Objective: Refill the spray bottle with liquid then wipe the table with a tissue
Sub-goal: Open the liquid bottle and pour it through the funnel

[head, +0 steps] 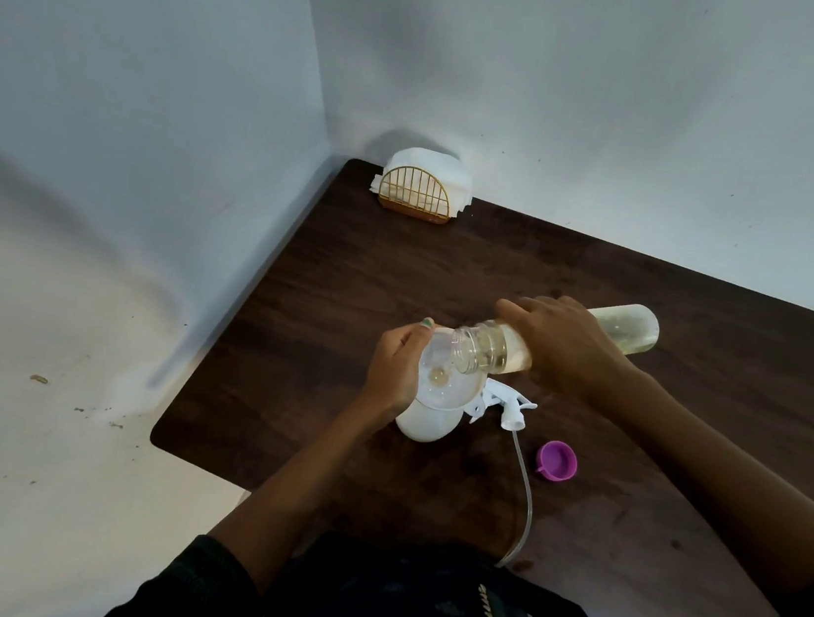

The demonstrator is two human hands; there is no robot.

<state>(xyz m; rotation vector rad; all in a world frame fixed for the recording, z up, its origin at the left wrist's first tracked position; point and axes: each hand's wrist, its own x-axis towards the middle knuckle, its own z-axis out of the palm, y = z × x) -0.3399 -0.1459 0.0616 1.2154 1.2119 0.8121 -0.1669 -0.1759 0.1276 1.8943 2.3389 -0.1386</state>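
Pour in progress. Right hand [565, 347] grips the clear plastic refill bottle [502, 352], tipped nearly flat, mouth over a clear wide funnel [449, 381]. Left hand [395, 363] pinches the funnel rim atop the white rounded spray bottle [423, 427], near the front left of the dark wood-grain worktop [629, 493].

Risks, judged: fast pour overtops the funnel; light bottle tips if released.

White trigger head [511, 407], its thin tube and a purple cap [557, 461] lie alongside. Paper tissues [425, 171] in a gold wire holder, far corner.

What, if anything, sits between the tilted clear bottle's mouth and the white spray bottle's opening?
Only the clear plastic funnel, seated in the white spray bottle and steadied by the left hand. The right hand tips the clear refill bottle into it. Nothing visible blocks the pour.
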